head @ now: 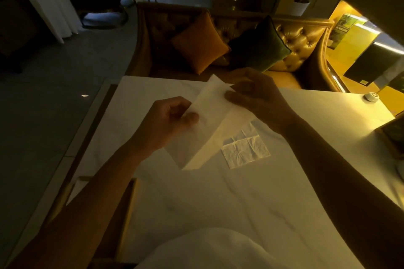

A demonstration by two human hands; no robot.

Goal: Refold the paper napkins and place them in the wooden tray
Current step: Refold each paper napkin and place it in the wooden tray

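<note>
A white paper napkin [207,124] hangs in the air above the white table [218,199], held slanted between both hands. My left hand [170,120] pinches its left edge near the middle. My right hand [258,96] pinches its upper right corner. A second napkin [244,150], creased into squares, lies flat on the table under and to the right of the held one. The wooden tray [129,209] sits at the table's near left, mostly hidden by my left forearm.
A tufted gold sofa [301,35] with an orange cushion [199,43] and a dark green cushion [262,46] stands beyond the table's far edge. A small round white object [371,96] sits at the far right. A dark framed object [393,135] is at the right edge.
</note>
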